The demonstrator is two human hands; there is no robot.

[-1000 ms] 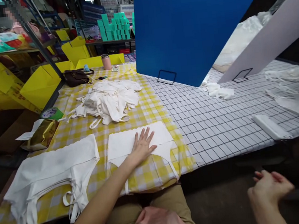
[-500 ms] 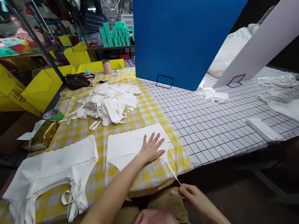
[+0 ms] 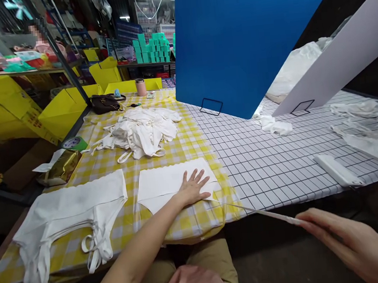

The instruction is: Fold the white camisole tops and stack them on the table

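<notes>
A white camisole-like garment (image 3: 159,183) with a scalloped edge lies flat on the yellow checked tablecloth (image 3: 189,141). My left hand (image 3: 193,189) presses on its right part, fingers spread. From beside that hand a thin white strap (image 3: 267,213) runs out taut past the table's edge. Its far end is pinched between the fingertips of my right hand (image 3: 333,230), which is off the table at the lower right. To the left rest similar white garments (image 3: 71,208), stacked with their straps hanging toward me.
Farther back sits a heap of white garments (image 3: 143,130). A tall blue board (image 3: 232,42) and a white board (image 3: 338,53) stand on the grid-patterned cloth (image 3: 245,162). A dark handbag (image 3: 104,104), pink tumbler (image 3: 140,88) and green tape roll (image 3: 75,143) are at the back left.
My right hand has moved right and away from my lap, drawing the strap out straight. My left hand stays flat on the garment. The view has shifted slightly.
</notes>
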